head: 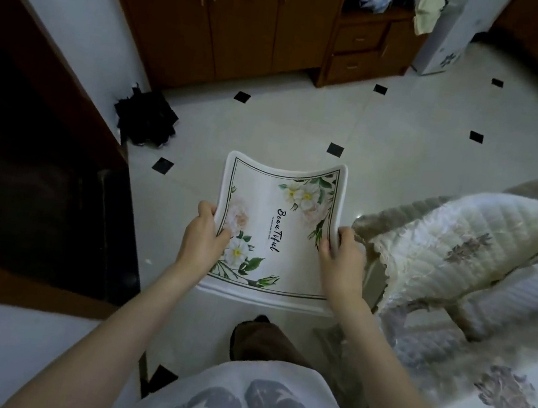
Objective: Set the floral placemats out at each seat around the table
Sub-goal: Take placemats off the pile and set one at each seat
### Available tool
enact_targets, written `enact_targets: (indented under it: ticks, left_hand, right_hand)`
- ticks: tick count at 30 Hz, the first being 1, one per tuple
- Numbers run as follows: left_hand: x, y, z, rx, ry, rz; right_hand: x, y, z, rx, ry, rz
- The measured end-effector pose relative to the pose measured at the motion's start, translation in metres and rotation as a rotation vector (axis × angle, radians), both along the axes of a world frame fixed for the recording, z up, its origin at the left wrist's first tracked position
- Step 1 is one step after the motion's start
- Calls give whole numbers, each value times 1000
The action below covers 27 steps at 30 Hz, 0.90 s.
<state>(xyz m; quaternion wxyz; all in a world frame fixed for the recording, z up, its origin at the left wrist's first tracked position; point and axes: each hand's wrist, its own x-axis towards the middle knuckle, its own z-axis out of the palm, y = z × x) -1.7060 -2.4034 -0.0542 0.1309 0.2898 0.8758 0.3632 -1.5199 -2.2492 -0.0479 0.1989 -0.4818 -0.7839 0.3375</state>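
My left hand point(202, 239) gripped one long edge of the floral placemat point(277, 232), held over the tiled floor point(407, 147) with its long axis pointing away from me. My right hand point(339, 258) pinched the opposite edge, nearer the cloth-covered table point(445, 242) off to the right. No containers showed.

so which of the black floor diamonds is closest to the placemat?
The black diamond just beyond the placemat's far edge; the others lie farther off.
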Motion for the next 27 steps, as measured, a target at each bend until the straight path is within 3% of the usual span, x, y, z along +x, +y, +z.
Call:
enact_targets:
  ticks: [11,17,27]
  left_hand:
    - [-146,162,20,38,-11,-56]
    - [-240,264,6,43,-21,-222]
    - [-342,445,32,44,-38,-536]
  right_hand:
    - [-134,151,14,44,43,-120]
    - [-210,221,-5,76,74,-282]
    - [-284,324,24,45,85,-594]
